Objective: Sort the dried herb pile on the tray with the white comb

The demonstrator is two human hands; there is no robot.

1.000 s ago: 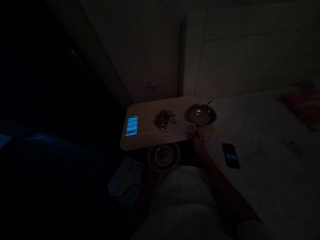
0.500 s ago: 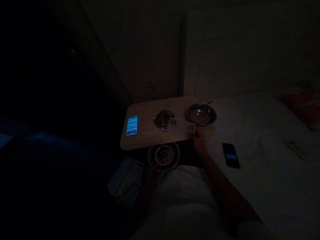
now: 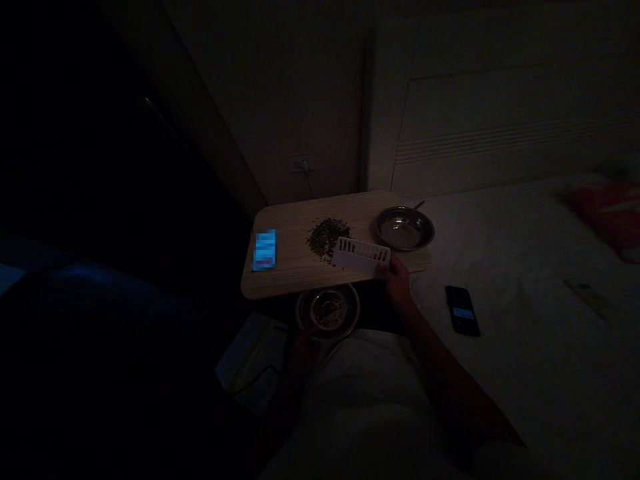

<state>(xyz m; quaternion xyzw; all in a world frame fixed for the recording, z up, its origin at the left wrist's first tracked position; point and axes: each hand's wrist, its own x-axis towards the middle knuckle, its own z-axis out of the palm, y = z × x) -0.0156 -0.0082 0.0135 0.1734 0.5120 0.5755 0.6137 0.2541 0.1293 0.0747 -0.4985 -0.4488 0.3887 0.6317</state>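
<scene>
In dim light, my right hand (image 3: 397,277) is closed on one end of a white slotted plastic piece (image 3: 361,257), held flat over the front of a small wooden table (image 3: 285,283). Its far end reaches the edge of a pile of small dark bits (image 3: 326,235), perhaps seeds or husks. Below the table's front edge, my left hand (image 3: 303,340) grips the rim of a metal bowl (image 3: 329,312) with some dark bits inside. A second metal bowl (image 3: 404,229) stands at the table's right end, a thin handle sticking up behind it.
A lit, blurred-out screen (image 3: 264,250) lies on the table's left end. A dark phone (image 3: 463,311) rests on the white bed at right, with a red cloth (image 3: 607,217) farther back. A wall socket (image 3: 301,164) with a plug is behind the table.
The white slotted piece has shifted very slightly to the left at the pile's edge. Both hands keep their holds, and the bowls stay in place.
</scene>
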